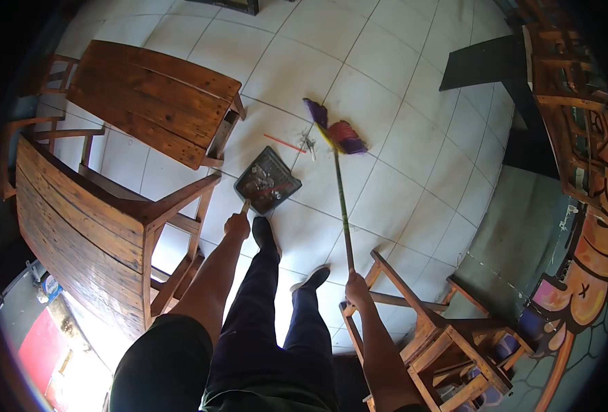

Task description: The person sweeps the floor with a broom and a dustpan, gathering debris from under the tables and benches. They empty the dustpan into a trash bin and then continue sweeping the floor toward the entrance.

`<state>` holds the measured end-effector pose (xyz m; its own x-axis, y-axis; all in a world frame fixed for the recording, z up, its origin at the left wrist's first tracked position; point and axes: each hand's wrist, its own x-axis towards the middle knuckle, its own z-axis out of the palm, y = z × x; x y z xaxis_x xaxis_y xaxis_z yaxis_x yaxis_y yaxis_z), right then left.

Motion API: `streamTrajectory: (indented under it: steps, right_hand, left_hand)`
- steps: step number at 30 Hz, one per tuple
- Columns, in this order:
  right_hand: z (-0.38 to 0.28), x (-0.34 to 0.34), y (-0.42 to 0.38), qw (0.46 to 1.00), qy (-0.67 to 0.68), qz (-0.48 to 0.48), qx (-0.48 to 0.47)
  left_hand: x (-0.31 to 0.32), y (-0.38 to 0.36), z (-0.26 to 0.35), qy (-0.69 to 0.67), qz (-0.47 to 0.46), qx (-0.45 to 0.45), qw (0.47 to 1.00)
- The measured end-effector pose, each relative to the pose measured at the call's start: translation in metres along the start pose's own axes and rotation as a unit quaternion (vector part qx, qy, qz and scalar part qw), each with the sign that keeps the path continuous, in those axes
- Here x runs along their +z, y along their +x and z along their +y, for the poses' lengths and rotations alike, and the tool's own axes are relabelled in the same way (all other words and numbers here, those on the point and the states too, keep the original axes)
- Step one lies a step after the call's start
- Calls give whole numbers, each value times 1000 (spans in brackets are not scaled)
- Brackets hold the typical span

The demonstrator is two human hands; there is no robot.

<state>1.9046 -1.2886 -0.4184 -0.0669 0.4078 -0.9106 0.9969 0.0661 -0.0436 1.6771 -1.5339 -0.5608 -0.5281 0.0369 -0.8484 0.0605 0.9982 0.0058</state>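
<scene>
My left hand (pixel 236 226) is closed round the short handle of a dark dustpan (pixel 285 182), which rests on the tiled floor with bits of litter in it. In my right hand (pixel 357 288) is the upper part of a broom's long stick. The broom (pixel 340 185) reaches forward, its purple and red bristles on the tiles, to the right of the dustpan. Between the bristles and the pan lies a small heap of dust and litter (pixel 307 143). Beside that heap is a thin orange-red stick (pixel 283 143), perhaps a straw.
A low wooden table (pixel 153 96) stands at the upper left, a wooden bench (pixel 84 233) nearer on the left. Wooden chairs (pixel 448 343) are close to my right arm. A black table (pixel 479 62) is at the upper right, near a painted wall (pixel 585 288).
</scene>
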Motion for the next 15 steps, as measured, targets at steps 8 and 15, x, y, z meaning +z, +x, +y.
streamTrajectory:
  steps: [8,15]
  right_hand:
    - [52,-3,-91,987,-73,-59,-127]
    - [53,-72,-191,989,23,-143,39]
  left_hand:
    - [2,31,18,36,1,12,999]
    - [0,20,7,32,-9,31,999]
